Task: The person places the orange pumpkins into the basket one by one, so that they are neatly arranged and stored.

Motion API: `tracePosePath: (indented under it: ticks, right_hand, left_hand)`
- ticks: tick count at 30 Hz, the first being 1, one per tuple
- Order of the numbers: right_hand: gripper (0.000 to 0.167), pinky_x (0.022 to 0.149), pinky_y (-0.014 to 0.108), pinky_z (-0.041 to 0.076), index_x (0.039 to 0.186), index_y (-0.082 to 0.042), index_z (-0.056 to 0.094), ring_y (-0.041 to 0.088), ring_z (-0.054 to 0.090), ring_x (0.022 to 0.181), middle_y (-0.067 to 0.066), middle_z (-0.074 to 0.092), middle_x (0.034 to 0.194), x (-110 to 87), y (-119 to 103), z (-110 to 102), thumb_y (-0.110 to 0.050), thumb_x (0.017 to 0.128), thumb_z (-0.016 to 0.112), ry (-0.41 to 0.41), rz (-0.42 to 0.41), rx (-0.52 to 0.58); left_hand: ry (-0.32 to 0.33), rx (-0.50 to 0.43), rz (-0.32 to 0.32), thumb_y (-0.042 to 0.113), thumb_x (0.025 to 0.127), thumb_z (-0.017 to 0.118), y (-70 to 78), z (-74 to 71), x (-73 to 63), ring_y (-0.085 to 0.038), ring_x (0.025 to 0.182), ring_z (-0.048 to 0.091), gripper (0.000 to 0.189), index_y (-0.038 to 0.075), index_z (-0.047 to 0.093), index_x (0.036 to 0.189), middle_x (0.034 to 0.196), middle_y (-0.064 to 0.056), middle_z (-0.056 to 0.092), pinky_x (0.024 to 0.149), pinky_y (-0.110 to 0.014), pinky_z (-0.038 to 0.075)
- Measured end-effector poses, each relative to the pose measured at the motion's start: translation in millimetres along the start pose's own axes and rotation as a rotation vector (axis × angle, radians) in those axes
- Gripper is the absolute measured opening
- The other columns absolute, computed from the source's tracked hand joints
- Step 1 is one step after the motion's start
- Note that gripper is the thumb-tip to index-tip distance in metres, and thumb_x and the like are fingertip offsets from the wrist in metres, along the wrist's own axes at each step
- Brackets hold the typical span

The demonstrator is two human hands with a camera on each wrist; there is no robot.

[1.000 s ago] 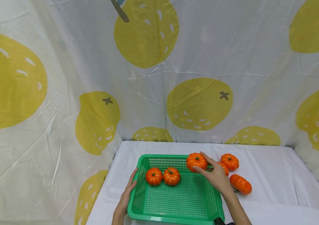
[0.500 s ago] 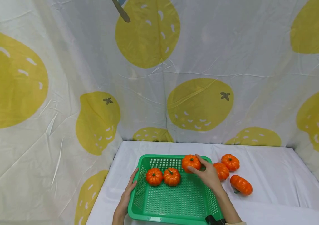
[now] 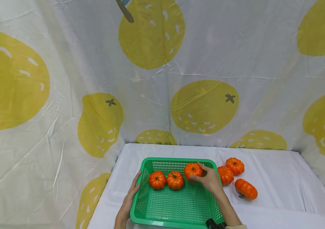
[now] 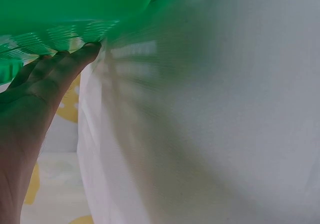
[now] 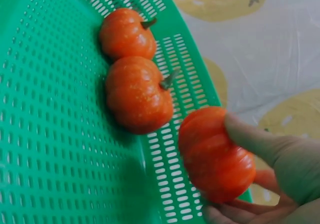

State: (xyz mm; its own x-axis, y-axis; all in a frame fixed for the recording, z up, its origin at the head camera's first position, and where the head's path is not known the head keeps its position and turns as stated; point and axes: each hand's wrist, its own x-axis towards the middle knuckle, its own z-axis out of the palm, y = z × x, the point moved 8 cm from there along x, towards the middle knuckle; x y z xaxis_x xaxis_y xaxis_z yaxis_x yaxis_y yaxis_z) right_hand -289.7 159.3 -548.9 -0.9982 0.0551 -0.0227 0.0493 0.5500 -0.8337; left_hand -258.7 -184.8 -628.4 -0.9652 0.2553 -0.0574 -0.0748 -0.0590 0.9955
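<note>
My right hand point(image 3: 211, 182) grips a small orange pumpkin point(image 3: 192, 171) between thumb and fingers, inside the far right part of a green mesh basket point(image 3: 179, 205). In the right wrist view the held pumpkin point(image 5: 215, 154) is tilted beside the basket's slotted wall. Two more pumpkins sit along the far side of the basket, one on the left point(image 3: 157, 180) and one in the middle point(image 3: 175, 180). My left hand point(image 3: 128, 199) rests on the basket's left side; in the left wrist view its fingers point(image 4: 75, 63) lie extended against the mesh wall.
Right of the basket, three pumpkins lie on the white cloth: a near one point(image 3: 246, 189) on its side, another point(image 3: 225, 175) by the rim, and a third point(image 3: 235, 166) behind. Lemon-printed curtains point(image 3: 203, 106) hang behind and at the sides.
My right hand has carried the pumpkin leftward and down from the basket's right rim into the basket. A pumpkin behind that hand has come into fuller view. The left hand stays put.
</note>
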Motion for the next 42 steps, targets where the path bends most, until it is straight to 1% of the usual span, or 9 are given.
tracePosePath:
  ticks: [4,7,12,18,21,23,27,34,42]
  right_hand:
    - [0.079,0.104,0.055,0.05,0.145,0.002,0.057,0.041,0.058,0.127,0.033,0.054,0.146,-0.6,4,4,-0.025,0.08,0.091,-0.015,0.014,-0.025]
    - [0.077,0.104,0.057,0.049,0.145,0.004,0.056,0.044,0.059,0.125,0.035,0.055,0.144,0.1,8,9,-0.022,0.081,0.09,-0.032,0.015,-0.044]
    - [0.075,0.105,0.061,0.047,0.144,0.006,0.056,0.05,0.056,0.127,0.038,0.054,0.143,1.1,11,14,-0.016,0.08,0.089,-0.054,0.02,-0.058]
    - [0.074,0.103,0.061,0.048,0.142,0.008,0.057,0.05,0.058,0.123,0.04,0.055,0.139,-0.2,14,19,-0.011,0.078,0.089,-0.085,0.047,-0.09]
    - [0.075,0.104,0.06,0.048,0.143,0.008,0.055,0.051,0.056,0.125,0.04,0.053,0.141,-0.7,17,22,-0.009,0.078,0.089,-0.1,0.074,-0.089]
    - [0.074,0.103,0.06,0.049,0.143,0.009,0.055,0.051,0.057,0.124,0.04,0.054,0.14,-0.6,18,23,-0.007,0.078,0.088,-0.103,0.075,-0.099]
    - [0.074,0.101,0.059,0.05,0.141,0.012,0.055,0.049,0.059,0.12,0.04,0.056,0.137,-0.5,20,24,-0.005,0.077,0.087,-0.102,0.061,-0.129]
    - [0.074,0.101,0.059,0.05,0.136,0.019,0.053,0.049,0.06,0.118,0.039,0.06,0.132,-2.2,18,23,-0.01,0.077,0.088,-0.121,0.027,-0.182]
    - [0.066,0.097,0.057,0.052,0.134,0.018,0.055,0.045,0.063,0.112,0.037,0.062,0.129,-0.2,16,23,-0.009,0.081,0.085,-0.117,0.004,-0.177]
  left_hand:
    - [-0.008,-0.003,0.001,0.042,0.113,0.028,0.3,0.6,0.6,-0.034,0.16,-0.005,0.055,0.037,0.015,0.166,0.176,-0.001,-0.001,0.123,-0.068,-0.001]
    - [-0.008,-0.004,-0.001,0.042,0.113,0.029,0.2,0.1,0.7,-0.033,0.16,-0.006,0.055,0.037,0.016,0.166,0.176,-0.001,-0.001,0.123,-0.068,-0.001]
    - [-0.007,-0.001,-0.002,0.042,0.113,0.029,0.2,-0.7,0.6,-0.034,0.16,-0.006,0.056,0.036,0.015,0.166,0.176,-0.001,-0.001,0.123,-0.067,-0.001]
    - [-0.014,0.004,-0.005,0.043,0.113,0.028,0.2,-0.3,0.8,-0.034,0.159,-0.005,0.056,0.037,0.013,0.167,0.176,-0.002,-0.003,0.123,-0.066,0.002]
    - [-0.004,0.0,-0.017,0.043,0.113,0.029,-0.8,-0.8,1.0,-0.032,0.159,-0.003,0.055,0.038,0.015,0.166,0.176,0.0,-0.001,0.124,-0.064,0.004]
    - [0.003,0.002,-0.022,0.044,0.113,0.029,-1.4,-1.2,1.0,-0.031,0.159,-0.002,0.055,0.039,0.015,0.166,0.176,0.0,0.0,0.124,-0.063,0.004]
    - [0.008,0.006,-0.019,0.044,0.112,0.03,-2.5,-1.7,0.6,-0.033,0.159,-0.003,0.056,0.038,0.016,0.166,0.177,-0.001,0.0,0.123,-0.064,0.003]
    - [-0.023,-0.02,-0.029,0.044,0.113,0.029,-5.2,0.5,-0.9,-0.031,0.159,-0.004,0.055,0.041,0.014,0.166,0.176,0.003,-0.002,0.124,-0.064,0.002]
    - [0.001,0.007,-0.015,0.044,0.112,0.03,-2.3,-2.1,0.4,-0.033,0.159,-0.003,0.056,0.038,0.016,0.166,0.176,-0.001,0.0,0.123,-0.065,0.003]
